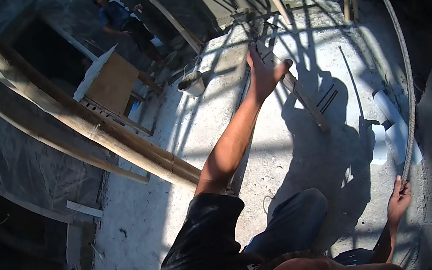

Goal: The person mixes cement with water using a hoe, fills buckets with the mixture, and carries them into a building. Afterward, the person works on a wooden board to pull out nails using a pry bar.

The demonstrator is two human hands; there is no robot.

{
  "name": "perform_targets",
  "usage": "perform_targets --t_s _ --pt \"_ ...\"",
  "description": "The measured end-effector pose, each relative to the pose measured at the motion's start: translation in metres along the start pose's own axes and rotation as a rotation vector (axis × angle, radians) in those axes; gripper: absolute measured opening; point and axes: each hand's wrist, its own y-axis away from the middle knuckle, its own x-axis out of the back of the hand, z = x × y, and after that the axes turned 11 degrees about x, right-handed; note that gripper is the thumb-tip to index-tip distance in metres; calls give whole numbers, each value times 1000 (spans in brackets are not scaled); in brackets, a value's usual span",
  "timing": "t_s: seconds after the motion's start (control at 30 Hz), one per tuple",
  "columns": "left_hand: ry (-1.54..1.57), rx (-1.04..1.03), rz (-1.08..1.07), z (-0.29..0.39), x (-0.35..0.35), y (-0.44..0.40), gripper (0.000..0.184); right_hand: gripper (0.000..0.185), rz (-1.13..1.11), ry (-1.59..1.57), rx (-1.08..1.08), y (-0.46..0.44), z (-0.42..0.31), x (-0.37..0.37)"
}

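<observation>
My left hand is stretched forward and grips a narrow wooden board near its far end. The thumb lies on one side of the board and a finger on the other; the remaining fingers are hidden. Low on the right, my right hand is closed around the lower end of a long, slightly curved, ribbed steel bar. The bar stands up from the hand, and its far tip is forked. Two short dark lines show beside the board; I cannot tell whether they are rods or shadows.
Bamboo poles slant across the left side. A wooden box-like stand and a bucket are beyond them, with another person at the back. White pieces lie on the concrete floor near the bar.
</observation>
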Motion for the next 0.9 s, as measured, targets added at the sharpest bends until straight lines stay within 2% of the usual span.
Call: perform_targets --t_s 0.23,0.47,0.57,0.63,0.87,0.9 --pt "58 -28 -85 -9 3 3 97 33 -30 42 76 19 27 -10" --pt "-42 -15 -86 6 -2 11 101 35 1 40 21 24 37 -10" --pt "-95 -62 -105 2 -3 9 99 35 21 1 15 25 34 -9" --pt "-126 -190 -130 -2 -5 6 97 34 26 48 69 24 32 -5" --pt "-175 -255 -189 5 -10 12 99 36 7 82 62 30 36 5" --pt "-96 -226 -214 6 -13 12 101 37 2 78 39 31 31 4"
